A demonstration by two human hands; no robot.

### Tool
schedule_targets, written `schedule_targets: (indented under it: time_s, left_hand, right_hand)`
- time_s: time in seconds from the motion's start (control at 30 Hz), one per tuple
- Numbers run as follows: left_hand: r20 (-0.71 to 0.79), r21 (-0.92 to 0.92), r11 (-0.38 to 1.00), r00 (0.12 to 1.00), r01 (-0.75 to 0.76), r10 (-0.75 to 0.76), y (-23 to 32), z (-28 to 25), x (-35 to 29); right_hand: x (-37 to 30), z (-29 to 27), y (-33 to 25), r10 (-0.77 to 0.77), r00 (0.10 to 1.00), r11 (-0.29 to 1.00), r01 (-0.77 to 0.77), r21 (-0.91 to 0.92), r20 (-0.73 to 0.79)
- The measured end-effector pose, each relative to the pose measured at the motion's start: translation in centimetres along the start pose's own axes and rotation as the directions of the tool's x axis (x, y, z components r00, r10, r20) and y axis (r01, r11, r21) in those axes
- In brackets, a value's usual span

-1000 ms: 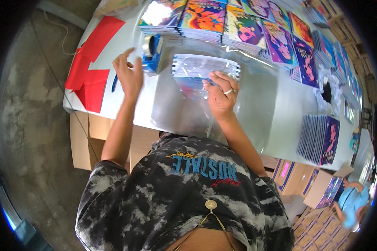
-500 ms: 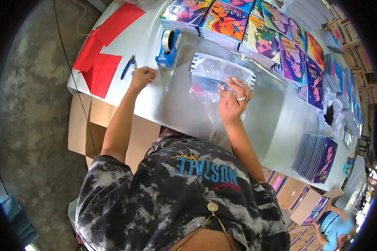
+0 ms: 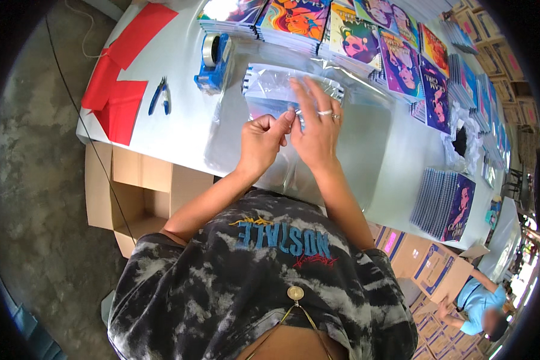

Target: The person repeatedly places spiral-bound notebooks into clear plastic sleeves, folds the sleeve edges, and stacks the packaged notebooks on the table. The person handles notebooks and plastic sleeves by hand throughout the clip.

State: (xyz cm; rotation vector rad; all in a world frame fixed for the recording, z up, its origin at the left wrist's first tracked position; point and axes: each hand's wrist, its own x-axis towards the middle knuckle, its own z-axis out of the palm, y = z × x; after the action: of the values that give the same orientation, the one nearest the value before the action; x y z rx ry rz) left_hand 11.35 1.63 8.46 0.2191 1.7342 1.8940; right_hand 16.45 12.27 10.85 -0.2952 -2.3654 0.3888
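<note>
A stack of spiral-bound notebooks [image 3: 264, 75] lies in a clear plastic bag [image 3: 357, 141] on the table in front of me. Over its near side, my left hand [image 3: 263, 141] is closed in a pinch, its thumb and fingertips by my right thumb. Whatever it pinches is too small or clear to make out. My right hand [image 3: 319, 126], with rings on a finger, rests on the plastic with its fingers stretched out and apart. A blue tape dispenser [image 3: 213, 66] with a clear roll stands left of the bundle. Slim blue tools [image 3: 160, 97] lie farther left.
Colourful notebook stacks [image 3: 294, 24] line the far side; another notebook stack [image 3: 441, 201] stands at the right. Red sheets [image 3: 123, 90] cover the left corner. An open cardboard box [image 3: 141, 192] sits below the table edge. At lower right, a person in blue [image 3: 480, 300] handles a carton.
My left hand has moved right, from beside the slim tools and dispenser to the bundle, meeting my right hand. My right hand's fingers have straightened. The view has shifted slightly.
</note>
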Motion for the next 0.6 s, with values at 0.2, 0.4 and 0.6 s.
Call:
schedule_targets:
  time_s: [0.2,0.4,0.6]
  left_hand:
    - [-0.024,0.088,0.887,0.891,0.454,-0.453,-8.6,-5.4,2.4]
    - [0.544,-0.304,0.597,0.650,0.742,-0.531,-3.8,-7.9,3.7]
    - [0.583,0.019,0.832,0.670,0.555,-0.460,1.3,0.8,3.5]
  right_hand:
    - [2.3,-4.8,-1.8,-0.010,0.930,0.995,0.048,-0.093,0.366]
    - [0.9,-6.1,-0.1,-0.182,0.819,0.978,0.095,0.184,0.544]
    - [-9.1,-12.5,1.8,-0.148,0.956,0.986,0.162,-0.034,0.253]
